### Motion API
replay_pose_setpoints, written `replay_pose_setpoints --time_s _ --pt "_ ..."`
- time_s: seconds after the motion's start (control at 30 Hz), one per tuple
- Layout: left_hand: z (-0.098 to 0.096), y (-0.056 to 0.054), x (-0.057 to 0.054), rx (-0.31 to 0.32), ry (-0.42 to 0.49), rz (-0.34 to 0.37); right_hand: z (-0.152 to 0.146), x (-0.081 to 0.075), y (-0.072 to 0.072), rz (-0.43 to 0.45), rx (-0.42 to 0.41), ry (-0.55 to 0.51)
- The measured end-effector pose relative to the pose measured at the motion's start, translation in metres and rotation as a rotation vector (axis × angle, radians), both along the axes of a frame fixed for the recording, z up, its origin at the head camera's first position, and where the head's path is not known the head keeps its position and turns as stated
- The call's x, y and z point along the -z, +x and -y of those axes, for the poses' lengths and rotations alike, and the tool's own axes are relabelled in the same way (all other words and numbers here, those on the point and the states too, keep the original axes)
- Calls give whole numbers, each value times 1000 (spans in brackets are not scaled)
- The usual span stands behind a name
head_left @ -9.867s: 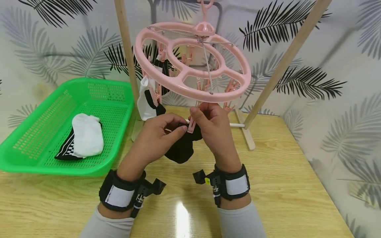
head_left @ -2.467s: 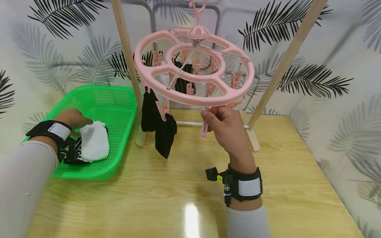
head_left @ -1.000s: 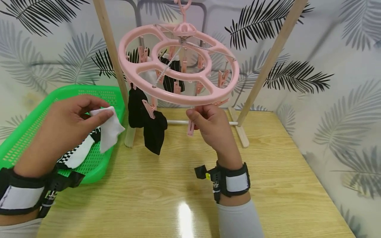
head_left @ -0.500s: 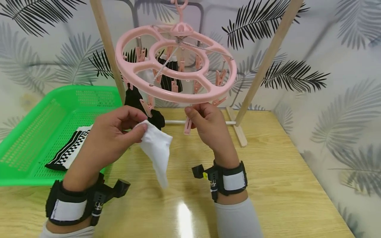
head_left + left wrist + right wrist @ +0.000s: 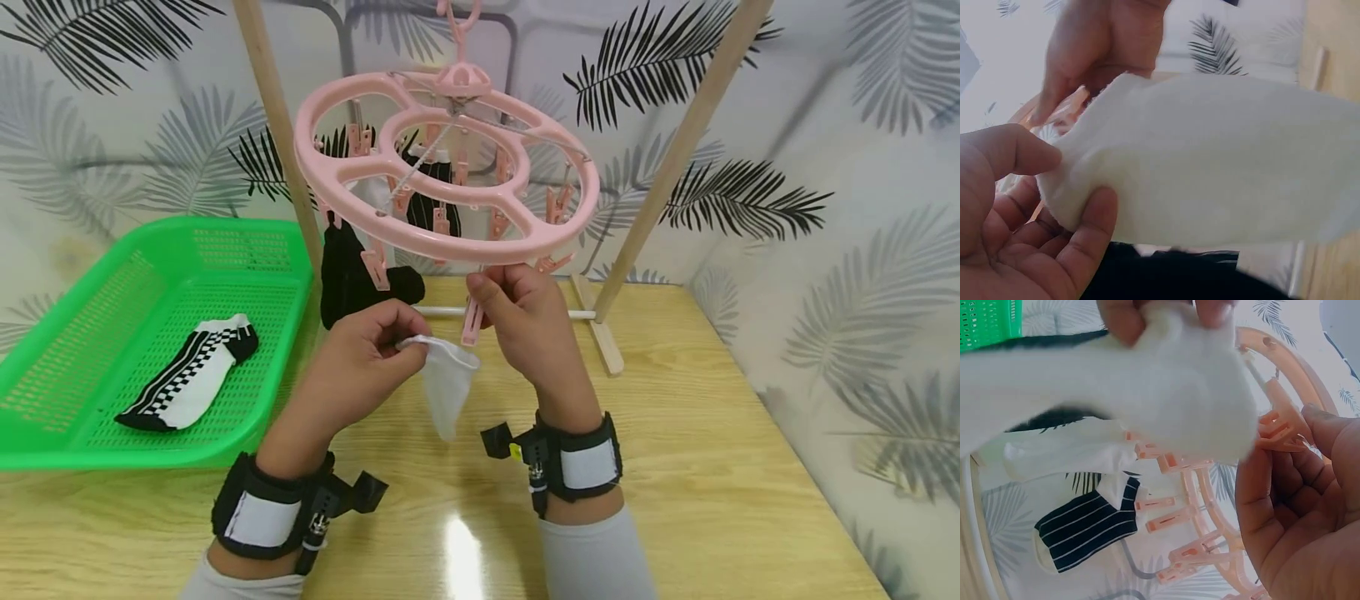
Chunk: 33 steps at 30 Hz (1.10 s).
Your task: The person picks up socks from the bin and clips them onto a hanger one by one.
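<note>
My left hand (image 5: 367, 358) pinches a white sock (image 5: 447, 387) by its cuff, between thumb and fingers, and the rest of it hangs down. Just to the right, my right hand (image 5: 528, 321) pinches a pink clothespin (image 5: 472, 323) hanging below the round pink drying hanger (image 5: 442, 245). In the right wrist view the sock's cuff (image 5: 1210, 400) reaches right up to that clothespin (image 5: 1282, 422). A black sock (image 5: 347, 279) hangs from clips at the hanger's left, partly behind my left hand. Farther back hangs a black sock with white stripes (image 5: 1088, 528).
A green basket (image 5: 150, 456) stands on the left of the wooden table (image 5: 675, 500), with a black-and-white checkered sock (image 5: 191, 383) lying in it. Wooden posts (image 5: 686, 142) flank the hanger, and a white bar (image 5: 573, 314) runs low behind it. Several other pink clothespins (image 5: 558, 202) dangle around the ring.
Earlier both hands worked at a black sock, which now hangs clipped. My left hand took the white sock from the basket and carried it right. My right hand stays on its clothespin.
</note>
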<state>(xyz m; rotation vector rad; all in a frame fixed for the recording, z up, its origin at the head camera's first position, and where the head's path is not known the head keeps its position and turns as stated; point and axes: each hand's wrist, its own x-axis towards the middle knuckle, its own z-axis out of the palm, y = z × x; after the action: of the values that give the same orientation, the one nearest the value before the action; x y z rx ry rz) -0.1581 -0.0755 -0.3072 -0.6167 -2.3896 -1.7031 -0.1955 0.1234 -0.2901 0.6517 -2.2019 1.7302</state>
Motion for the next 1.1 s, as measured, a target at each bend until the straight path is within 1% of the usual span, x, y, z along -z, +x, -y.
replay_pose_setpoints --time_s 0.13,0.27,0.4,0.5,0.6,0.7,0.8,0.93,1.1 --pt "-7 -2 2 31 17 7 -1 -1 -1 -17 -35 -7" --pt "-11 0 3 38 19 -34 0 0 -1 27 -45 -49" --pt "-14 1 3 23 47 -81 0 0 0 89 -65 -98" --pt "-15 1 4 -4 74 -94 2 -1 1 95 -87 -110" --pt "-16 1 6 -47 94 -89 4 -2 2 81 -98 -98" --pt "-17 1 7 -89 106 -89 6 -3 3 60 -84 -65" --pt "-19 2 7 -115 132 -88 7 -3 4 29 -74 -35" --pt "-22 4 6 -128 188 -88 8 -2 5 -35 -75 -9" --pt "-22 3 5 -138 203 -132 10 -2 4 -85 -92 11"
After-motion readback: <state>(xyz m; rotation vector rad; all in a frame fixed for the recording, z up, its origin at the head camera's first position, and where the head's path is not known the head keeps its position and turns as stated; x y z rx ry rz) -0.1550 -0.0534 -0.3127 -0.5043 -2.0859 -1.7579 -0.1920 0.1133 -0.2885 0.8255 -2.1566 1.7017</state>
